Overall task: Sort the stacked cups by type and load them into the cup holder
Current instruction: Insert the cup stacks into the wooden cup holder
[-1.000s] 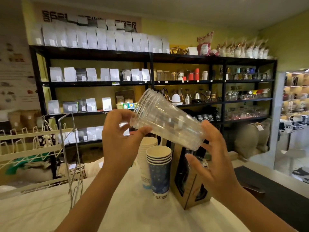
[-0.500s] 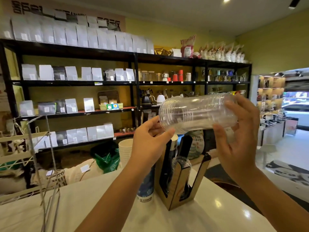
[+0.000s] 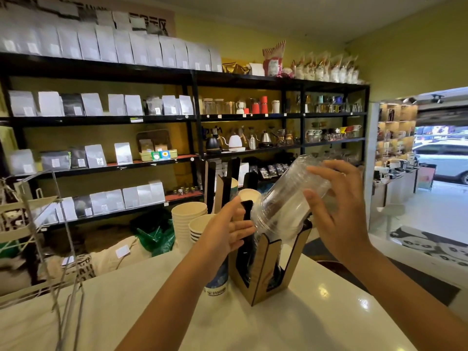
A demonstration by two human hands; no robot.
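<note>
A stack of clear plastic cups (image 3: pixel 286 201) hangs tilted, mouth down and to the left, just over the front slot of the brown-and-black cup holder (image 3: pixel 266 272) on the white counter. My right hand (image 3: pixel 336 214) grips the stack around its base end. My left hand (image 3: pixel 225 231) is at the stack's rim with fingers spread, fingertips touching the rim beside a black upright of the holder. A white paper cup stack (image 3: pixel 187 216) and a blue-patterned paper cup stack (image 3: pixel 200 228) stand left of the holder, partly behind my left arm. A paper cup (image 3: pixel 249 195) shows in a rear slot.
A white wire rack (image 3: pixel 48 224) stands at the counter's left end. The white counter (image 3: pixel 253 325) runs toward me. A dark mat (image 3: pixel 425 287) lies to the right. Black shelves (image 3: pixel 152 120) with bags and kettles fill the wall behind.
The clear cup stack has swung from lying level at chest height to mouth-down and has dropped onto the holder's slot. My left hand has loosened from the rim.
</note>
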